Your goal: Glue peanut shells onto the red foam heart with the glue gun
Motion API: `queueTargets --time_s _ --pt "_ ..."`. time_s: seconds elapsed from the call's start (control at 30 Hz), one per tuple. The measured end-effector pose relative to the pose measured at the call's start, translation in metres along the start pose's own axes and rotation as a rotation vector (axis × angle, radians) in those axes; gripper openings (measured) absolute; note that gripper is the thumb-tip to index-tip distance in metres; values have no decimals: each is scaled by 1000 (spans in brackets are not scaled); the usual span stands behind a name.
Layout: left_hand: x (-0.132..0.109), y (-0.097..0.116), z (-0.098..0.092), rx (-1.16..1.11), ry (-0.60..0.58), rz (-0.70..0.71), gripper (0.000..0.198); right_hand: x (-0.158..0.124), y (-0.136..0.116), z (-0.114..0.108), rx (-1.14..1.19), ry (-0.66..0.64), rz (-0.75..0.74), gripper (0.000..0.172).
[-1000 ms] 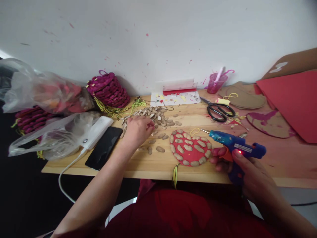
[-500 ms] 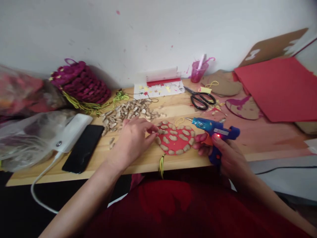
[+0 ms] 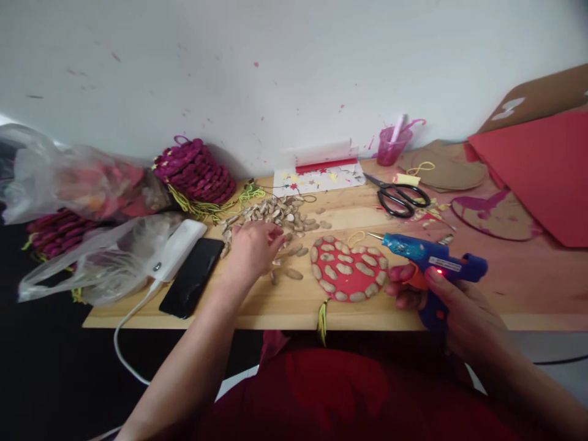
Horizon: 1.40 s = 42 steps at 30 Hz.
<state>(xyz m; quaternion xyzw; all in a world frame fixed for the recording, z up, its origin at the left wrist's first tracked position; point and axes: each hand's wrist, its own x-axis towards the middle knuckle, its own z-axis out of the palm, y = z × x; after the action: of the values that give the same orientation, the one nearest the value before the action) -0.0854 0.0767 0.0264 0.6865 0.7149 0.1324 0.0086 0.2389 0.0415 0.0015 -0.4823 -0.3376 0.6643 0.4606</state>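
Observation:
My right hand (image 3: 452, 300) is wrapped round a blue glue gun (image 3: 420, 251) with an orange trigger and a lit red light; its metal nozzle points left. Just left of the nozzle lies a red heart-shaped piece (image 3: 346, 283), edged with peanut shells and bearing several more inside. It has a yellow loop at the top and a yellow-green tassel (image 3: 323, 321) at the bottom. My left hand (image 3: 255, 245) is at the near side of a pile of peanut shells (image 3: 275, 211), fingers bent and a little apart. Nothing shows between them, though the fingertips are partly hidden.
A black phone (image 3: 192, 278) and a white power bank (image 3: 178, 248) with a cable lie left of my left arm. Behind stand a purple woven bundle (image 3: 197, 171) and plastic bags (image 3: 92, 184). Black scissors (image 3: 399, 199), a pink cup (image 3: 390, 147) and red sheets (image 3: 542, 177) are right.
My left hand has moved left, from the heart's edge to the shell pile. My right hand still holds the glue gun beside the heart. The whole view has shifted left.

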Motion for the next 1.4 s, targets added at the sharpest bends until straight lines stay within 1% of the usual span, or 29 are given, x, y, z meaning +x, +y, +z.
queueTargets --time_s 0.13,0.23,0.33,0.4,0.6,0.7,0.8,0.93,1.03,1.1,1.2,1.27,1.4 --pt "5 -17 -7 -24 75 -37 13 2 3 -5 9 11 0 31" --pt "9 -23 -9 -30 44 -37 14 3 4 -7 15 -25 14 30" --pt "9 -21 -4 -33 -22 -32 14 3 3 -6 17 -16 15 29" --pt "8 -19 0 -11 -32 -26 13 2 1 -4 13 18 15 29" --pt "4 -15 6 114 24 62 13 1 0 -1 -3 52 54 36" --pt "1 -12 7 201 67 94 14 0 0 -1 -6 39 24 33" --pt "-5 -9 8 302 113 128 20 0 0 -1 -1 24 4 31" --pt "-17 -9 8 372 112 198 22 1 1 -4 3 6 0 29" --pt "-24 -11 4 328 103 219 22 2 2 -5 5 -9 -2 28" --pt "-26 -14 1 248 104 197 19 2 2 -4 3 -13 2 29" --pt "-21 -20 -4 161 125 134 16 1 0 -2 -4 -5 -3 28" --pt "-14 -22 -6 119 123 118 14 1 0 -1 -8 0 -7 27" --pt "-3 -21 -5 33 18 137 9 1 1 -2 -4 -4 -7 29"
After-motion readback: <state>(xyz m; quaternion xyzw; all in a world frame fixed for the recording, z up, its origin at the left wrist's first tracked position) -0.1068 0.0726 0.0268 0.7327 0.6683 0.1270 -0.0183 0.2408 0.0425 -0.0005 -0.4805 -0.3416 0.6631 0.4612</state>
